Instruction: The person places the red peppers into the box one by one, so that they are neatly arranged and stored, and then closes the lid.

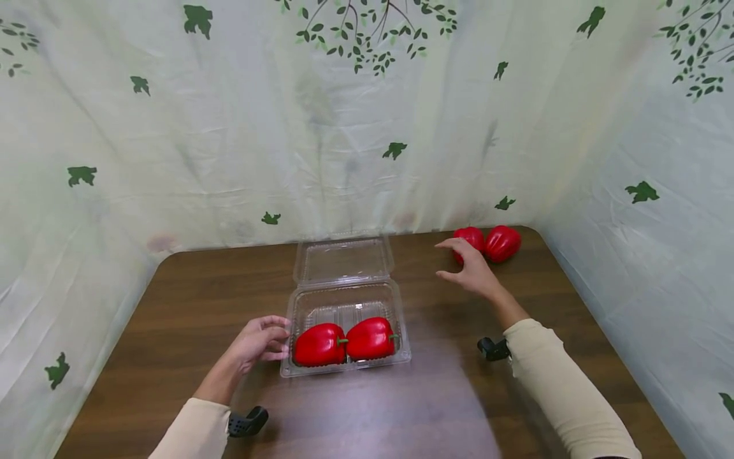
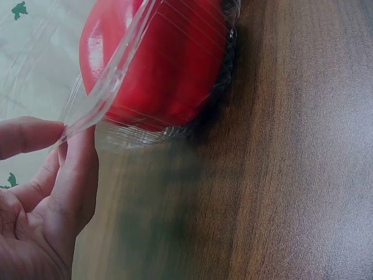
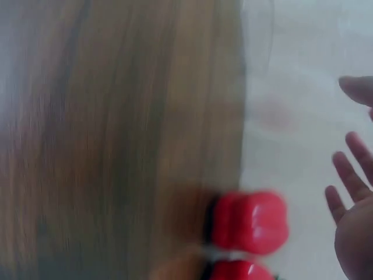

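Container (image 1: 344, 312) is holding two peppers (image 1: 320, 345), two others (image 1: 503, 243) lying right of it. Left hand (image 1: 261, 343) is pinching its rim (image 2: 116, 76); right hand (image 1: 474, 271) is gaping, empty.

Brown wood-grain table (image 1: 223, 284) with rounded far corners, before pale, creased sheet hangings (image 1: 241, 127).
Dark green leafy branches (image 1: 373, 38) are printed up top, small green silhouettes (image 1: 395, 150) below; whitish light (image 1: 395, 414) glazes the table's near middle.
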A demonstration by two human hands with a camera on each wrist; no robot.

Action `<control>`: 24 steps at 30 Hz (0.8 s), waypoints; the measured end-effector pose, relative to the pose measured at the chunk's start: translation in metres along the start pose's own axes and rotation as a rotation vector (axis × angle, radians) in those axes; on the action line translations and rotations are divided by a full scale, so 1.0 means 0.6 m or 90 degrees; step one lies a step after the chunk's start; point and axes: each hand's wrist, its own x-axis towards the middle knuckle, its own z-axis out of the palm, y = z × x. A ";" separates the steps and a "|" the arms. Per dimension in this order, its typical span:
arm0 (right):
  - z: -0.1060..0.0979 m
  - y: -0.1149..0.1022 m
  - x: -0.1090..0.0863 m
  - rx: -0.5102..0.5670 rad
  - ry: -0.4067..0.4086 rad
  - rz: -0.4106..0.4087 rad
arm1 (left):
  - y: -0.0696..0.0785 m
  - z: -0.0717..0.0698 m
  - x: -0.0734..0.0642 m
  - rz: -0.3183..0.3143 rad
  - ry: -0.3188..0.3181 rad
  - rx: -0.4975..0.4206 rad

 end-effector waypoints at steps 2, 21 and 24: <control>-0.016 0.019 -0.001 -0.001 0.022 0.042 | 0.001 -0.001 0.000 0.001 -0.001 -0.004; -0.132 0.137 -0.003 0.007 0.009 0.318 | 0.001 -0.008 0.005 -0.001 -0.004 0.018; -0.136 0.146 0.002 -0.027 -0.021 0.326 | 0.000 -0.008 0.004 -0.006 -0.003 0.017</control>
